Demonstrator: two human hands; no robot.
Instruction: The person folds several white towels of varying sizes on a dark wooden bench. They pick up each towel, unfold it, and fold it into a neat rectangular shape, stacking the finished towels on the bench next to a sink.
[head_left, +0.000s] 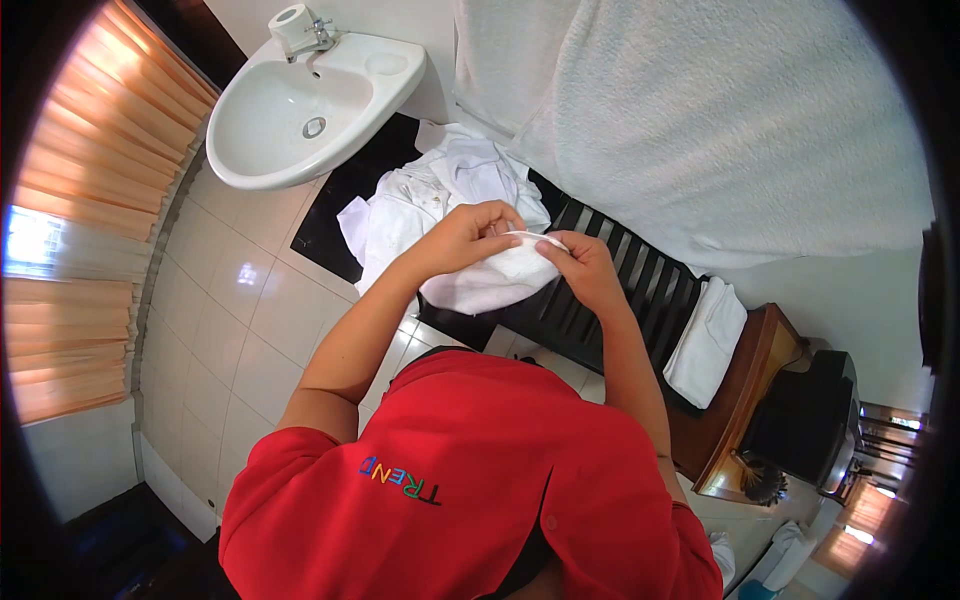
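Between my two hands hangs a white cloth [500,278], gripped along its upper edge. My left hand [472,236] pinches that edge with thumb and fingers, some of them hidden behind the fabric. A short way to the right, my right hand [584,266] pinches the same edge, thumb on top. The cloth sags down toward my red shirt. Just beyond it lies a crumpled heap of white linen [410,200] on a low black surface.
A white washbasin [250,140] juts from the wall at the far left, with a toilet roll [290,25] beside its tap. A large white towel [720,120] hangs at the back. A folded white towel [706,340] lies on the black slatted rack [590,330]. Peach curtains [90,200] hang left.
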